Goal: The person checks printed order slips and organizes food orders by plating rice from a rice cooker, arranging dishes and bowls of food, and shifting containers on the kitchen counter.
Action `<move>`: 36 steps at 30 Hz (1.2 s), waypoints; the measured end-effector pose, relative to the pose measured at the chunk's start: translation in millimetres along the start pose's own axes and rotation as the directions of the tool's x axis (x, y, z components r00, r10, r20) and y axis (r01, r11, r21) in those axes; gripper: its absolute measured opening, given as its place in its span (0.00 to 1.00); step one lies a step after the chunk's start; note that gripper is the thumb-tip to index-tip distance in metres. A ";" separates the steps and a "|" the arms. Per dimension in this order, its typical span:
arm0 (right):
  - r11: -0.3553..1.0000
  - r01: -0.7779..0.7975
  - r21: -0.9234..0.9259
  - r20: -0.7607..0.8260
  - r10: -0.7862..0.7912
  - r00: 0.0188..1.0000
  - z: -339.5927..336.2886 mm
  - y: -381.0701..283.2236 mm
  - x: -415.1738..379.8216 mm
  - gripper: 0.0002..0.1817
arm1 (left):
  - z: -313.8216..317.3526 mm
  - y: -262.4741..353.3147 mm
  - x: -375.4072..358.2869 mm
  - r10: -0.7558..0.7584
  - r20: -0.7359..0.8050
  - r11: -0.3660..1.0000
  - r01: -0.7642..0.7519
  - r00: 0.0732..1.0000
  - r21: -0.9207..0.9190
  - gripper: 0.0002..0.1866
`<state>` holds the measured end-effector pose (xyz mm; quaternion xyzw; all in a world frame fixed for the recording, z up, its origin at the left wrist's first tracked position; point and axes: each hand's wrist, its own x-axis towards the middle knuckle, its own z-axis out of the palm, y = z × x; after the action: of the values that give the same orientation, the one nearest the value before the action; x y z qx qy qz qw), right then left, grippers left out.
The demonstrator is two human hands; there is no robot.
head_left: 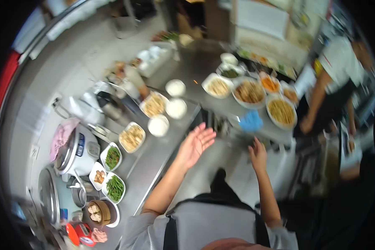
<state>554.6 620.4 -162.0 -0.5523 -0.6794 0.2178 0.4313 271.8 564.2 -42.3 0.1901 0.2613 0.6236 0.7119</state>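
My left hand (196, 146) is held out palm up over the floor, in front of the steel counter's edge, its fingers stretched and nothing in it. Lower than the blue cloth-like bundle (251, 121), my right hand (258, 154) hangs with its fingers apart, touching nothing I can see. Nearest the left hand on the counter are white bowls of rice (158, 125) and a dish of pale food pieces (132, 137). By the blue bundle stand a bowl of noodle-like strips (281, 111) and a bowl of brown meat pieces (249, 92).
A rice cooker (85, 150), dishes of green beans (113, 187) and a bamboo steamer (100, 212) with dumplings line the left counter (143, 168). Farther along are a bowl of orange shreds (270, 84) and bottles (133, 77). A co-worker (339, 71) stands at the right.
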 end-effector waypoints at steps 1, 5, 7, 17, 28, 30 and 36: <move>0.999 -0.031 -0.020 0.007 0.031 0.999 6.9 4.3 33.5 0.26 | -11.3 14.7 23.9 0.058 -0.014 0.998 -0.057 0.998 0.041 0.15; 0.982 -0.048 -0.182 -0.009 0.047 0.999 35.8 19.8 127.2 0.20 | -19.3 66.8 97.4 0.181 -0.116 0.967 -0.155 0.977 0.202 0.14; 0.963 0.023 -0.270 -0.019 -0.029 0.999 48.4 42.5 155.9 0.16 | -31.9 83.9 134.9 0.204 -0.134 0.949 -0.163 0.970 0.268 0.16; 0.971 -0.076 -0.228 0.027 0.084 0.996 57.9 67.7 179.3 0.08 | -33.1 229.1 307.6 0.500 0.104 0.471 -0.370 0.860 0.800 0.18; 0.874 -0.042 -0.484 -0.063 0.013 0.998 83.1 77.3 201.1 0.19 | -112.9 205.1 499.0 -0.008 0.182 0.156 -0.178 0.983 0.971 0.14; 0.898 -0.028 -0.440 -0.086 -0.011 0.996 85.6 88.9 199.2 0.16 | -148.2 127.7 517.9 -0.111 0.117 0.138 -0.102 0.987 0.985 0.16; 0.899 -0.171 -0.403 -0.012 0.182 0.983 69.8 61.0 217.5 0.13 | -202.0 29.6 557.8 -0.390 -0.027 0.214 0.119 0.921 0.969 0.19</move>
<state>527.3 855.1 -171.2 -0.6854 -0.6625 0.1186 0.2780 173.3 1108.1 -259.8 0.6036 0.5303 0.1842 0.5662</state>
